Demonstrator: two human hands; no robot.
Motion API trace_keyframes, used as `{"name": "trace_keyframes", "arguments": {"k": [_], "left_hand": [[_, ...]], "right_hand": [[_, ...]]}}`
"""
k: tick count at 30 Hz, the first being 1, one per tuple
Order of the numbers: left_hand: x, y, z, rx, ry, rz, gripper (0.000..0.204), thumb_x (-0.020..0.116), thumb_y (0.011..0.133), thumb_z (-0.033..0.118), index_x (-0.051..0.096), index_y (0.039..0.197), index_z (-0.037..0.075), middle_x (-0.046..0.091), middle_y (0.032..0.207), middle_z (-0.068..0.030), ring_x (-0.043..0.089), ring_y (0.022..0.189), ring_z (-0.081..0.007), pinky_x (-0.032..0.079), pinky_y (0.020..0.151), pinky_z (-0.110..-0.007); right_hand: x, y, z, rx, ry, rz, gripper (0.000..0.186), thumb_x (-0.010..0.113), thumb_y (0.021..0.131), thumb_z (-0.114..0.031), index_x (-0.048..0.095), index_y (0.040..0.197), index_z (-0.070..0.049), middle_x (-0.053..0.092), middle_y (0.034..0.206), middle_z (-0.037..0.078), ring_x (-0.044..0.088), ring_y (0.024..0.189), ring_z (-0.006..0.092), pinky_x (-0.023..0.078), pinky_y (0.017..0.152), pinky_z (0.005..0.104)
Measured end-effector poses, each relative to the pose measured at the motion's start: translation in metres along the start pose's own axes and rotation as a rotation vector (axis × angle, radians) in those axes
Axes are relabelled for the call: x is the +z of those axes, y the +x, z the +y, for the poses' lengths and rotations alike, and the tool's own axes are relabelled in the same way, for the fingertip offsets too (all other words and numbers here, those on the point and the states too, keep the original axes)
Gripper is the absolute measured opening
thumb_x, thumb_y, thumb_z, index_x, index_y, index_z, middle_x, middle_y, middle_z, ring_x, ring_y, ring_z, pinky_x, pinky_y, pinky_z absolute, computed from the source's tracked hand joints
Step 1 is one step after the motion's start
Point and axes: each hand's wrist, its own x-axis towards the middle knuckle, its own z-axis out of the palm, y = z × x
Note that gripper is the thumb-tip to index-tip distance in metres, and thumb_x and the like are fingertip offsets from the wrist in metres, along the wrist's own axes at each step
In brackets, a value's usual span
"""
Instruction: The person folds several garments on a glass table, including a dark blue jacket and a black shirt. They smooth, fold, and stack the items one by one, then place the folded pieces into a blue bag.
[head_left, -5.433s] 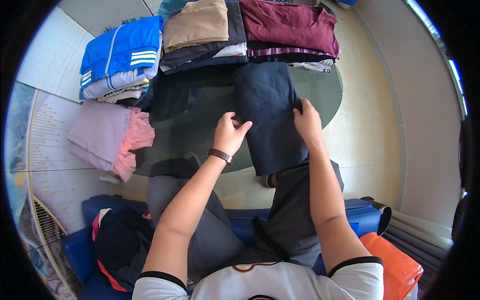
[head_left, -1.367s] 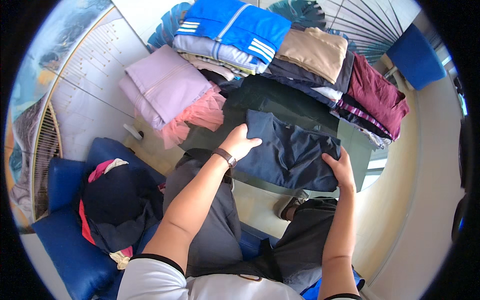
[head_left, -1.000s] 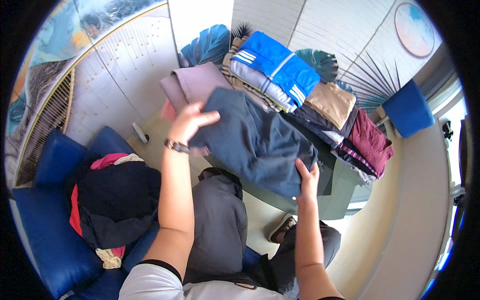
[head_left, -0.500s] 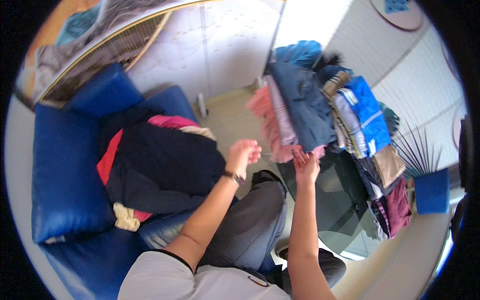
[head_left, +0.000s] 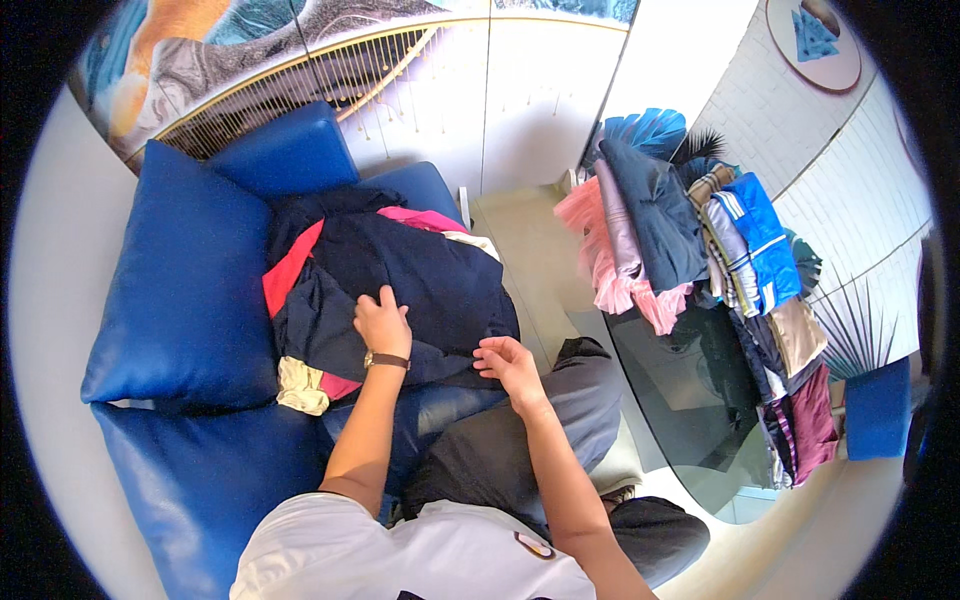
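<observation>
A black garment lies spread on top of a pile of clothes on the blue sofa to my left. My left hand is over its near part, fingers apart and nothing seen in them. Close to the garment's near right edge is my right hand, its fingers loosely bent and apart; whether they touch the cloth is hard to tell. From under the black garment peek a red cloth, a pink cloth and a cream cloth.
On the right, a dark glass table bears stacks of folded clothes, among them a dark grey garment, a pink tulle piece, a blue jacket and a maroon garment. Blue sofa cushions rise at the left.
Both hands have moved left. My right hand has left the folded stack on the table and come to the clothes pile; my left hand is now over the black garment. The view has shifted left.
</observation>
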Motion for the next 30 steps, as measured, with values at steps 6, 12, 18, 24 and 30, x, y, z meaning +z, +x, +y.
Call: {"name": "trace_keyframes", "arguments": {"k": [6, 12, 18, 24, 30], "left_hand": [[-0.001, -0.011, 0.015, 0.073, -0.179, 0.010, 0.006, 0.062, 0.085, 0.006, 0.060, 0.091, 0.009, 0.064, 0.089, -0.0148, 0.063, 0.085, -0.0380, 0.043, 0.075, -0.051], [-0.090, -0.071, 0.098, 0.479, -0.840, -0.229, 0.004, 0.062, 0.082, 0.001, 0.060, 0.082, 0.004, 0.063, 0.079, -0.0165, 0.063, 0.074, -0.0384, 0.051, 0.066, -0.046], [-0.123, -0.121, 0.116, 0.685, -1.091, -0.490, 0.016, 0.067, 0.085, 0.002, 0.067, 0.100, 0.006, 0.063, 0.083, -0.0112, 0.062, 0.067, -0.0264, 0.051, 0.064, -0.038], [-0.152, -0.076, 0.087, 0.441, -0.214, -0.051, 0.101, 0.091, 0.064, 0.021, 0.039, 0.150, 0.019, 0.039, 0.149, -0.0212, 0.039, 0.135, -0.0399, 0.035, 0.105, -0.062], [-0.077, -0.051, -0.003, 0.220, 0.319, -0.234, 0.106, 0.090, 0.062, 0.017, 0.035, 0.152, 0.027, 0.035, 0.154, -0.0157, 0.034, 0.140, -0.0415, 0.032, 0.105, -0.071]], "right_hand": [[-0.013, -0.011, 0.020, 0.019, -0.003, 0.050, 0.032, 0.064, 0.099, -0.016, 0.058, 0.125, 0.001, 0.069, 0.109, 0.012, 0.068, 0.095, 0.0200, 0.057, 0.082, 0.0331], [0.008, -0.021, -0.004, 0.106, 0.606, -0.051, 0.069, 0.064, 0.097, -0.050, 0.040, 0.148, -0.011, 0.063, 0.123, 0.010, 0.063, 0.110, 0.0206, 0.053, 0.095, 0.0393], [-0.032, -0.030, -0.009, 0.020, 0.470, 0.066, 0.023, 0.063, 0.080, -0.003, 0.067, 0.102, 0.002, 0.071, 0.092, 0.011, 0.069, 0.077, 0.0218, 0.057, 0.072, 0.0355], [-0.078, -0.080, -0.065, -0.362, 0.532, 0.285, 0.046, 0.065, 0.075, -0.003, 0.063, 0.121, 0.001, 0.071, 0.105, 0.012, 0.071, 0.088, 0.0268, 0.058, 0.083, 0.0389], [-0.095, -0.122, -0.106, -0.537, 0.562, 0.342, 0.038, 0.063, 0.074, 0.003, 0.066, 0.112, 0.000, 0.071, 0.102, 0.011, 0.070, 0.086, 0.0235, 0.059, 0.081, 0.0364]]}}
